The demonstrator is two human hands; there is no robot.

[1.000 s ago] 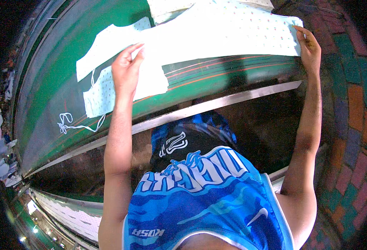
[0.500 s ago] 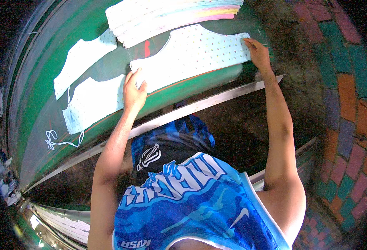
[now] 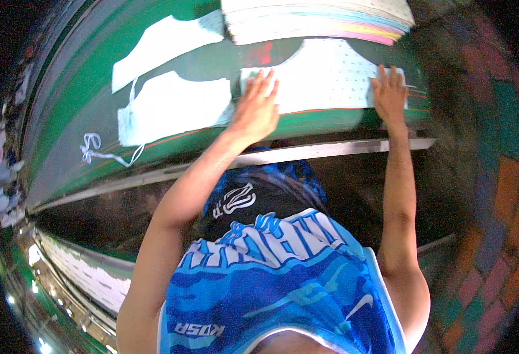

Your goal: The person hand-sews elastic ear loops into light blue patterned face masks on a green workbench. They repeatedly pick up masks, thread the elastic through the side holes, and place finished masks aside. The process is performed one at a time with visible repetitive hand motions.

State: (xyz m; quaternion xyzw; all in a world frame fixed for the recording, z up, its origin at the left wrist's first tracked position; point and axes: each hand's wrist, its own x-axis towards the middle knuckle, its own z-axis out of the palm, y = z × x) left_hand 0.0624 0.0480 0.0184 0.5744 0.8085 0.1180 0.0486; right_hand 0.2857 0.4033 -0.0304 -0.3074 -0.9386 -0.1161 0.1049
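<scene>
A pale cut fabric piece [image 3: 324, 76] with small printed dots lies flat on the green table, its curved edge facing away from me. My left hand [image 3: 258, 106] rests on its left end, fingers outstretched. On its right end lies my right hand [image 3: 391, 91], palm down with the fingers spread. Left of it is another pale fabric piece [image 3: 174, 109], close to my left wrist. A narrower fabric piece [image 3: 168, 44] lies beyond that one. White string ties [image 3: 113, 154] trail from the left pieces.
A thick stack of cut fabric [image 3: 318, 20], with white, yellow and pink layers, stands at the far side of the green table [image 3: 330, 121]. A pale metal rail [image 3: 342, 151] runs along the near side. Coloured paving tiles [image 3: 504, 218] cover the floor at right.
Both hands have gone from holding the dotted piece by its ends to lying flat on it with fingers stretched. The whole view has shifted, so the table things appear farther right.
</scene>
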